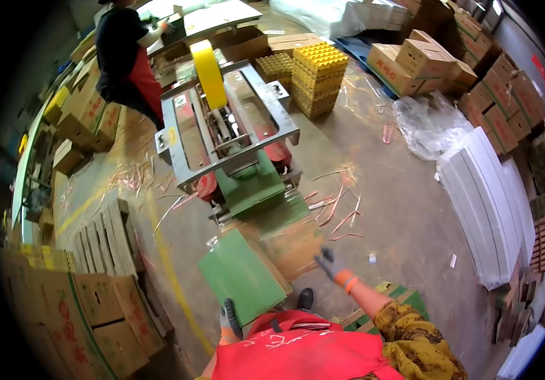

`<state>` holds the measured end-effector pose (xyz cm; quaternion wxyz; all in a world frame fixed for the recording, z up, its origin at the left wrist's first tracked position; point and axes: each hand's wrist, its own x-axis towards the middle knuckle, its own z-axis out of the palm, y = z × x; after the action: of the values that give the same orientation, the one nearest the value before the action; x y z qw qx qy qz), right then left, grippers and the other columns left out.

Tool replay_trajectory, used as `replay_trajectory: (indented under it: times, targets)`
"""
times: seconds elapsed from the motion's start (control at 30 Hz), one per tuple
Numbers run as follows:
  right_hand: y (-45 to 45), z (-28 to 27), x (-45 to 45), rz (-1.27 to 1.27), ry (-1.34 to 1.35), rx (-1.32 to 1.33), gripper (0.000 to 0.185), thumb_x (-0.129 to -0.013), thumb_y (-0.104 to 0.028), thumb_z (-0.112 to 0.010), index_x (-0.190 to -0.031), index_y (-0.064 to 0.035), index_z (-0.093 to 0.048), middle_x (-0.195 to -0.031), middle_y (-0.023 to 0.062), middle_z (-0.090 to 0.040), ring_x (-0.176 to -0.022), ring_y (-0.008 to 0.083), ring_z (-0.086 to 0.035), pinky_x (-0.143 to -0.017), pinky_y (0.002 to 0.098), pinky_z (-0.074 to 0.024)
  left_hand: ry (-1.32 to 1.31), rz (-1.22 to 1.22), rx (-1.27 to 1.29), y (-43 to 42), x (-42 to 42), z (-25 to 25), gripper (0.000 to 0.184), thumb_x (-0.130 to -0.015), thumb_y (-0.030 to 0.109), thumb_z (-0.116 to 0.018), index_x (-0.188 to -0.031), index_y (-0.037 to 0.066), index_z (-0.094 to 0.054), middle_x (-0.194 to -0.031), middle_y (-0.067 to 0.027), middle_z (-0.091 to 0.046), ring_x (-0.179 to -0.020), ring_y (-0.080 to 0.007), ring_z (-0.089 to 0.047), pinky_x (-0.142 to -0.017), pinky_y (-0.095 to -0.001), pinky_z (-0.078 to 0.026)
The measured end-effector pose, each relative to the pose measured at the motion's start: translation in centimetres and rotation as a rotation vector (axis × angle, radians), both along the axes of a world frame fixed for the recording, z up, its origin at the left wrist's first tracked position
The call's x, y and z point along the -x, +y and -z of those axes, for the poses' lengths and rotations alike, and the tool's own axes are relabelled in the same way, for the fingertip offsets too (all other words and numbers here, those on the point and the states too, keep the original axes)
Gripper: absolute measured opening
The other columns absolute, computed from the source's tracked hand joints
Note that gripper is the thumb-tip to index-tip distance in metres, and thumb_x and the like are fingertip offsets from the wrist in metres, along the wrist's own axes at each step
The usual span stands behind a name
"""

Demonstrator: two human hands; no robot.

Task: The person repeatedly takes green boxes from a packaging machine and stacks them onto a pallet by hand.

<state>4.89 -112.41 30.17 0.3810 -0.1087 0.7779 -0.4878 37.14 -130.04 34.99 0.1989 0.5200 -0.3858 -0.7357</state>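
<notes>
My left hand (pixel 230 317), in a dark grey glove, lies against the near left edge of a green-topped carton (pixel 242 276). That carton sits tilted in front of my red apron. Over the floor to the right, my right hand (pixel 330 262), gloved and with an orange cuff, has its fingers apart and nothing in them. It is close to the right edge of a brown cardboard flap (pixel 292 247). Beyond the carton stands a carton-sealing machine with a grey metal frame (pixel 180 168), a yellow tape roll (pixel 208 75) and a green sloping plate (pixel 249 184).
A co-worker (pixel 127 63) stands at the back left. Stacked cartons (pixel 104 316) and a wooden pallet (pixel 106 239) are on the left. Yellow trays (pixel 319 76) stand behind the machine. White sheets (pixel 481 202) are at the right. Pink straps (pixel 339 206) litter the floor.
</notes>
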Motion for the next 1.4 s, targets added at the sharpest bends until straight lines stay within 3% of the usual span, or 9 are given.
replay_trajectory:
  times: [0.13, 0.3, 0.4, 0.43, 0.7, 0.93, 1.03, 1.23, 1.4]
  targets:
    - [-6.7, -1.8, 7.4, -0.120, 0.314, -0.045, 0.085, -0.079, -0.053, -0.064, -0.135, 0.0056, -0.038, -0.132, 0.0254, -0.047, -0.123, 0.0353, -0.046, -0.100, 0.0392, -0.0385, 0.095, -0.192, -0.014, -1.0, -1.3, 0.7, 0.072, -0.087, 0.053, -0.056, -0.139, 0.007, -0.036, -0.135, -0.0068, -0.045, -0.118, -0.0213, -0.047, -0.096, -0.0338, -0.042]
    - [-18.4, -7.9, 9.6, -0.163, 0.394, -0.206, 0.101, -0.072, -0.055, -0.069, -0.141, 0.0043, -0.025, -0.136, 0.0247, -0.043, -0.125, 0.0369, -0.043, -0.104, 0.0396, -0.0347, 0.009, -0.248, 0.126, -5.2, -0.8, 0.5, 0.071, -0.086, 0.051, -0.060, -0.137, 0.006, -0.039, -0.130, -0.0060, -0.049, -0.114, -0.0198, -0.049, -0.094, -0.0327, -0.042]
    - [-21.1, -4.0, 9.7, -0.225, 0.426, -0.233, 0.106, -0.069, -0.054, -0.072, -0.143, 0.0014, -0.020, -0.136, 0.0248, -0.043, -0.125, 0.0364, -0.043, -0.103, 0.0388, -0.0351, -0.076, -0.257, 0.168, -7.8, -0.4, 1.1, 0.068, -0.085, 0.049, -0.062, -0.133, 0.005, -0.043, -0.126, -0.0047, -0.052, -0.111, -0.0181, -0.050, -0.093, -0.0313, -0.042]
    - [-20.9, -0.5, 10.2, -0.382, 0.463, -0.234, 0.100, -0.069, -0.050, -0.074, -0.142, -0.0003, -0.026, -0.135, 0.0249, -0.044, -0.124, 0.0356, -0.045, -0.103, 0.0376, -0.0362, -0.106, -0.265, 0.175, -8.5, -0.2, 1.2, 0.067, -0.085, 0.049, -0.063, -0.132, 0.005, -0.045, -0.124, -0.0042, -0.053, -0.110, -0.0175, -0.051, -0.093, -0.0308, -0.042]
    - [-9.4, -4.3, 3.7, -0.236, 0.324, -0.167, 0.085, -0.067, -0.043, -0.077, -0.131, -0.0014, -0.041, -0.129, 0.0197, -0.051, -0.117, 0.0343, -0.051, -0.098, 0.0398, -0.0410, -0.135, 0.013, 0.204, -11.7, 1.3, 0.9, 0.066, -0.083, 0.047, -0.066, -0.130, 0.005, -0.047, -0.123, -0.0047, -0.054, -0.108, -0.0160, -0.051, -0.093, -0.0292, -0.042]
    - [3.6, -1.4, -1.5, -0.001, 0.142, -0.026, 0.093, -0.064, -0.028, -0.083, -0.137, -0.0007, -0.031, -0.129, 0.0143, -0.048, -0.117, 0.0232, -0.048, -0.098, 0.0329, -0.0407, -0.148, 0.270, 0.261, -7.7, 1.7, 2.5, 0.058, -0.083, 0.033, -0.070, -0.129, 0.005, -0.048, -0.116, -0.0051, -0.059, -0.102, -0.0138, -0.055, -0.088, -0.0286, -0.046]
    - [4.4, -0.7, -1.5, 0.008, 0.100, 0.054, 0.094, -0.066, -0.027, -0.082, -0.139, -0.0008, -0.028, -0.132, 0.0131, -0.046, -0.119, 0.0222, -0.046, -0.100, 0.0321, -0.0395, -0.177, 0.329, -0.001, -8.4, 1.6, 2.9, 0.058, -0.080, 0.023, -0.073, -0.127, 0.003, -0.048, -0.115, -0.0054, -0.059, -0.100, -0.0148, -0.056, -0.086, -0.0283, -0.047]
    - [2.0, -3.0, -0.4, 0.128, -0.203, 0.041, 0.086, -0.078, -0.022, -0.075, -0.144, -0.0097, -0.022, -0.133, 0.0071, -0.044, -0.118, 0.0190, -0.045, -0.099, 0.0313, -0.0390, -0.161, 0.214, 0.227, -7.3, 2.5, 0.8, 0.069, -0.075, 0.023, -0.078, -0.130, -0.001, -0.045, -0.119, -0.0097, -0.058, -0.105, -0.0169, -0.055, -0.091, -0.0302, -0.046]
    - [2.4, -2.2, -0.8, 0.036, -0.087, 0.033, 0.082, -0.081, -0.024, -0.071, -0.144, -0.0092, -0.020, -0.133, 0.0081, -0.045, -0.118, 0.0181, -0.045, -0.098, 0.0308, -0.0394, -0.221, -0.008, 0.413, -7.4, 0.0, -2.4, 0.071, -0.073, 0.016, -0.077, -0.132, -0.004, -0.042, -0.124, -0.0120, -0.054, -0.111, -0.0187, -0.053, -0.095, -0.0308, -0.043]
